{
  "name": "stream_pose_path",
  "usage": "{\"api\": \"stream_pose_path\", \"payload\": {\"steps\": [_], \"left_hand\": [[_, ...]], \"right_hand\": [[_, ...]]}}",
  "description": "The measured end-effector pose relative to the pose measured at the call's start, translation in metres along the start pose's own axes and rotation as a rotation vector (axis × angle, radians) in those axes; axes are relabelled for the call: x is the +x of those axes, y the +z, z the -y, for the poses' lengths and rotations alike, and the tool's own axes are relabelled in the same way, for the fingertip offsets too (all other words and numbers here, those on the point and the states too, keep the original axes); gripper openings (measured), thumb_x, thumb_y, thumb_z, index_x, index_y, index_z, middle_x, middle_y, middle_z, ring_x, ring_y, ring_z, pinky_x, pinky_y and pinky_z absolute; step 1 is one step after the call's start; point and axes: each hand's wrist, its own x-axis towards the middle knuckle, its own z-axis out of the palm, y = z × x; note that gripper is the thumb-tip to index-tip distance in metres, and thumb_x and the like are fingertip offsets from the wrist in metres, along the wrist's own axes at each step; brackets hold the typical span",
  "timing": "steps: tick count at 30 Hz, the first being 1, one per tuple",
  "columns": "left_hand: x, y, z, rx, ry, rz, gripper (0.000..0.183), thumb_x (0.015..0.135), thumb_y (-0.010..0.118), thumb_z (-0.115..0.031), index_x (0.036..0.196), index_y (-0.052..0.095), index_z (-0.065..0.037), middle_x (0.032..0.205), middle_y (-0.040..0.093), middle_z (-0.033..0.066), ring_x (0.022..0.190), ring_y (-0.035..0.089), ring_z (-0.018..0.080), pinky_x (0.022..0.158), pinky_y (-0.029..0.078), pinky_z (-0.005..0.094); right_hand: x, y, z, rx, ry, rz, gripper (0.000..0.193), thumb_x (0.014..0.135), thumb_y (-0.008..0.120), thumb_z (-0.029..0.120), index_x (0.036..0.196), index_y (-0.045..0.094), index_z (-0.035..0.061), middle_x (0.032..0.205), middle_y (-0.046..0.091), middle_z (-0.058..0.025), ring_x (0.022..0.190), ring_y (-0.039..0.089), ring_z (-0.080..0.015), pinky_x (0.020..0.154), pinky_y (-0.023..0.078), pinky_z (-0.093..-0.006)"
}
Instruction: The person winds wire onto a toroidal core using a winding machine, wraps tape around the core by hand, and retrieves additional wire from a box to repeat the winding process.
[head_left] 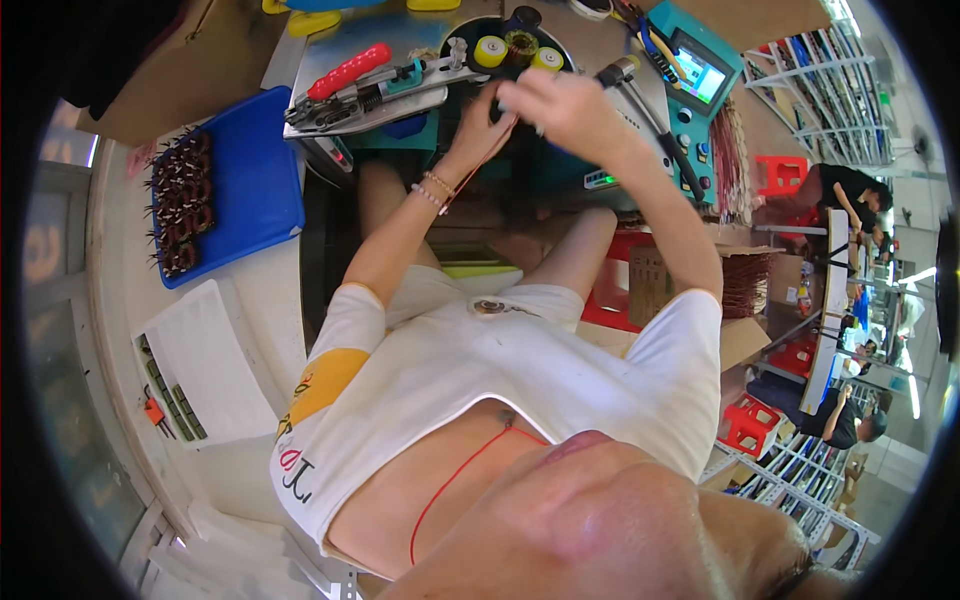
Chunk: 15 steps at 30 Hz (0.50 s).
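My left hand (481, 128) is closed in a pinch at the front of a winding machine. A thin reddish-brown wire (488, 158) runs from its fingers down along my wrist, past two bracelets. Right beside it my right hand (568, 108) is curled and somewhat blurred, its fingertips close to the left ones; what they grip is hidden. Just beyond both hands sits a ring-shaped coil (521, 43) between yellow rollers (490, 51) on the machine's dark round head. To the left lies a metal clamp arm with a red ribbed handle (350, 72).
A hammer (655, 120) and pliers (660, 58) lie right of the machine, by a teal control box (690, 75) with a lit screen. On the left a blue tray (250, 190) carries several wound coils. Wire bundles (732, 160) hang at right; co-workers sit farther off.
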Motion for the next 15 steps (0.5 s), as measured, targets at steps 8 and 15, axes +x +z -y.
{"api": "stream_pose_path", "payload": {"steps": [8,15], "left_hand": [[-0.022,-0.042,-0.178,-1.210,-0.557,0.121,0.036,0.086,0.062,-0.014,0.116,0.050,0.003,0.071,0.048,-0.0020,0.065,0.048,0.0075,0.079,0.049,0.0324],[-0.037,-0.041,-0.165,-1.206,-0.498,0.155,0.039,0.094,0.051,-0.015,0.126,0.045,0.007,0.087,0.055,0.0056,0.079,0.057,0.0149,0.095,0.049,0.0408]], "right_hand": [[0.031,-0.015,-0.145,0.746,0.492,0.192,0.023,0.095,0.065,0.027,0.104,0.069,0.0056,0.112,0.058,-0.0087,0.109,0.054,-0.0219,0.096,0.041,-0.0373],[0.047,0.035,-0.183,0.777,0.215,0.206,0.029,0.088,0.066,0.022,0.114,0.067,0.0073,0.112,0.058,-0.0077,0.110,0.054,-0.0242,0.099,0.041,-0.0347]]}}
